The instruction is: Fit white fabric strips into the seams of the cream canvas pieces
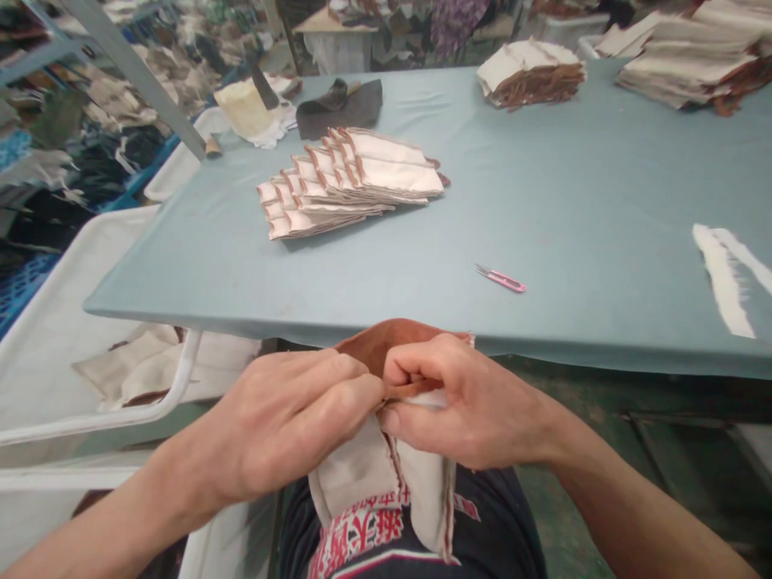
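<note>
Both of my hands grip a sewn fabric piece (355, 470), cream on the near side with a brown band (386, 342) along its far edge. It hangs in front of my body, just before the table edge. My left hand (301, 418) is closed on the brown edge from the left. My right hand (455, 402) pinches the same edge from the right, thumb below and fingers curled above. The two hands meet at a seam in the middle. Brown-edged seams run down the cream cloth. What lies under the left fingers is hidden.
The blue-green table (579, 241) bears pink-handled thread snips (502, 278), a fanned stack of cream pieces (362, 177), bundled stacks (531, 72) at the back, white scraps (724, 277) and a dark cloth (341, 108). White trays (78, 322) with cloth stand left.
</note>
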`<state>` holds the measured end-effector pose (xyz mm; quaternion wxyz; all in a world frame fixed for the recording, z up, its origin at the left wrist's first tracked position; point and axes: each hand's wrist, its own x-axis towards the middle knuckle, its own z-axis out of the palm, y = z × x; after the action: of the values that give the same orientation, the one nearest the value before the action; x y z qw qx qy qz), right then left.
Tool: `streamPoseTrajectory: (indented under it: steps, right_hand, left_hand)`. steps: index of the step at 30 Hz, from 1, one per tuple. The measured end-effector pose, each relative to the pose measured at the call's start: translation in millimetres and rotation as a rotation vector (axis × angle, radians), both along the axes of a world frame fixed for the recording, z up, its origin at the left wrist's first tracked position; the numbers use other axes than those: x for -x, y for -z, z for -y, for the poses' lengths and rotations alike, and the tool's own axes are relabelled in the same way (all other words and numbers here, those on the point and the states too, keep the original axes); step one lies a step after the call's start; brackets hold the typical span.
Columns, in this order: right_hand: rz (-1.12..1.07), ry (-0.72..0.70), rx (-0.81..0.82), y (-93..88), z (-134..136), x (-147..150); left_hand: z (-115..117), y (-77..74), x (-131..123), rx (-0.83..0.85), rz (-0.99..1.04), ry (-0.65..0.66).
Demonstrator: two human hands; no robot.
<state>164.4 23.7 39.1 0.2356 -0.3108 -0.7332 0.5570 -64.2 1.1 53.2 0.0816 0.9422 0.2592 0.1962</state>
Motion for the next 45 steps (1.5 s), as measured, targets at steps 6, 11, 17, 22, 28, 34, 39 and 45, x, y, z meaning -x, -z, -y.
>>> streamPoseTrajectory:
  steps: [6, 11, 17, 22, 28, 34, 39, 45]
  right_hand:
    - [-0.336, -0.096, 0.461, 22.8, 0.4, -3.7]
    - [-0.456, -0.031, 0.680, 48.1, 8.6, -0.5]
    - [-0.332, -0.044, 0.434, 32.4, 10.4, -8.8]
    - [-0.096, 0.014, -0.087, 16.3, 12.7, -15.1]
    - [-0.029, 0.022, -0.290, 19.4, 17.8, -14.0]
    - [-0.078, 0.055, -0.278, 27.3, 25.6, -6.7]
    - [-0.164, 0.027, -0.200, 29.6, 32.6, -1.0]
    - [-0.020, -0.009, -0.499, 12.2, 28.2, -5.1]
  left_hand:
    - [-8.9, -2.2, -1.7, -0.179, -0.190, 0.053]
    - [-15.1, 2.7, -3.0, -0.178, -0.177, 0.097]
    - [-9.1, 3.9, -9.9, -0.023, 0.007, 0.043]
    - [-3.7, 5.6, -12.5, 0.260, 0.185, -0.084]
    - [-9.2, 6.1, -5.1, 0.416, 0.113, 0.020]
    - [-5.9, 23.8, 2.0, 0.261, 0.103, 0.012]
    - [-6.2, 60.4, 2.6, 0.599, 0.415, -0.062]
    - [-7.0, 46.8, 4.6, 0.541, 0.436, -0.012]
